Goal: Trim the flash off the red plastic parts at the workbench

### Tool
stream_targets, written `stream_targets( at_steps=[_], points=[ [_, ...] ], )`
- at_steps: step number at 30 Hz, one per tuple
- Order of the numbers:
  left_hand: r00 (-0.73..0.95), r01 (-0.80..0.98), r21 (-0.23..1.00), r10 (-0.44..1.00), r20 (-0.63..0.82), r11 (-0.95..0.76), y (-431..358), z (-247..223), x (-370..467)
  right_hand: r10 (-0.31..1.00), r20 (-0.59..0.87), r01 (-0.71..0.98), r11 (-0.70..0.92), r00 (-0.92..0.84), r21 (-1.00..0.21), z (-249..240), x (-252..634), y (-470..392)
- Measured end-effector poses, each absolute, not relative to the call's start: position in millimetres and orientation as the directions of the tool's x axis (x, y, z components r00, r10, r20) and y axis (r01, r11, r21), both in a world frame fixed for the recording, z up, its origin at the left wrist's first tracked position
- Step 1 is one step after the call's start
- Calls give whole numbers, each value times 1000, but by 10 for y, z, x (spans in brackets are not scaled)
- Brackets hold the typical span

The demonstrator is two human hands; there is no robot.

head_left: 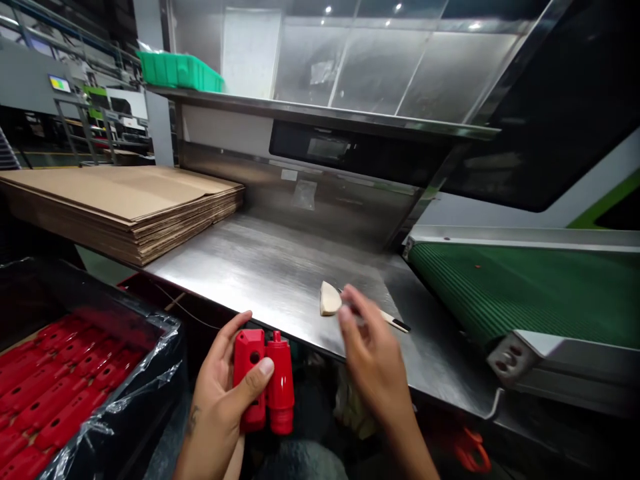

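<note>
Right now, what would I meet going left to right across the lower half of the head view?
Stacked red parts, left hand holding two red pieces, cream wedge, right hand, green conveyor belt.

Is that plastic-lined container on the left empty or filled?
Not empty: the container holds rows of red parts; how deep they go is hidden.

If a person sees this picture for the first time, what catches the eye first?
The two glossy red parts in the left hand, low near the middle, stand out first. Then the eye meets the ribbed green belt at right and the cardboard stack at left.
</note>
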State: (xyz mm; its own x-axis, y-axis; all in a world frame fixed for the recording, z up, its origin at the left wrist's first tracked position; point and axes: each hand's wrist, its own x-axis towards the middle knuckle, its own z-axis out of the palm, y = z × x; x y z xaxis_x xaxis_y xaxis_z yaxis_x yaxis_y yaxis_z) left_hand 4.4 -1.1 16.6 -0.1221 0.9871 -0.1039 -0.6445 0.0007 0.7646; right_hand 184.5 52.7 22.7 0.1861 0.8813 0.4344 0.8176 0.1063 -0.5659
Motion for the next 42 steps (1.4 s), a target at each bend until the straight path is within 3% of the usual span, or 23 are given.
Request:
stream_targets(
  at_steps=[1,2,4,6,10,14,17,22,26,30,32,34,36,38,40,42],
  points=[
    [-116,-649,761,989,-90,-7,-15,158,34,952,287,590,170,109,-789,220,1701,323],
    [-112,-647,763,991,-75,-15,-23,155,21,986,167,367,157,-4,-917,212,1566,142],
    [-101,-635,772,993,-54,-22,-55,166,-15,983,90,13,93,-159,-996,207,1349,-114],
    [-52,-664,747,996,-68,16,-103,191,-61,982,102,-136,81,-158,-987,218,1227,-227],
    [122,-801,568,981,-153,188,-210,221,-145,984,152,-192,132,-92,-972,217,1213,-226],
    [189,-807,541,971,-145,238,-261,211,-182,983,157,-211,134,-93,-968,120,1254,-177],
    [250,-807,513,956,-152,292,-241,225,-191,979,129,-316,75,-155,-946,74,1231,-160],
    [225,-807,515,957,-183,288,-163,223,-143,961,-101,-498,-221,-256,-839,117,1153,-173],
    [218,-824,471,943,-252,316,-86,154,-125,950,-228,-564,-311,-214,-765,92,1095,-137],
    [431,-808,331,871,-234,488,1,80,-177,979,-157,-457,-199,-130,-867,32,1069,-83],
    [505,-805,268,848,-158,529,24,23,-199,992,-50,-233,-77,-117,-969,22,1125,-88],
    [512,-817,256,854,-86,516,25,-57,-205,986,70,142,91,-148,-986,33,1254,-97],
    [497,-813,323,866,-46,484,13,-145,-194,976,192,524,219,-105,-823,63,1438,-52],
    [490,-786,428,872,-10,447,4,-213,-172,939,340,774,181,47,-606,107,1641,113],
    [494,-753,520,868,43,403,3,-242,-137,883,426,860,52,198,-508,155,1825,422],
    [485,-730,593,869,98,340,6,-230,-92,869,412,876,-49,274,-480,190,1968,825]
  ],
)
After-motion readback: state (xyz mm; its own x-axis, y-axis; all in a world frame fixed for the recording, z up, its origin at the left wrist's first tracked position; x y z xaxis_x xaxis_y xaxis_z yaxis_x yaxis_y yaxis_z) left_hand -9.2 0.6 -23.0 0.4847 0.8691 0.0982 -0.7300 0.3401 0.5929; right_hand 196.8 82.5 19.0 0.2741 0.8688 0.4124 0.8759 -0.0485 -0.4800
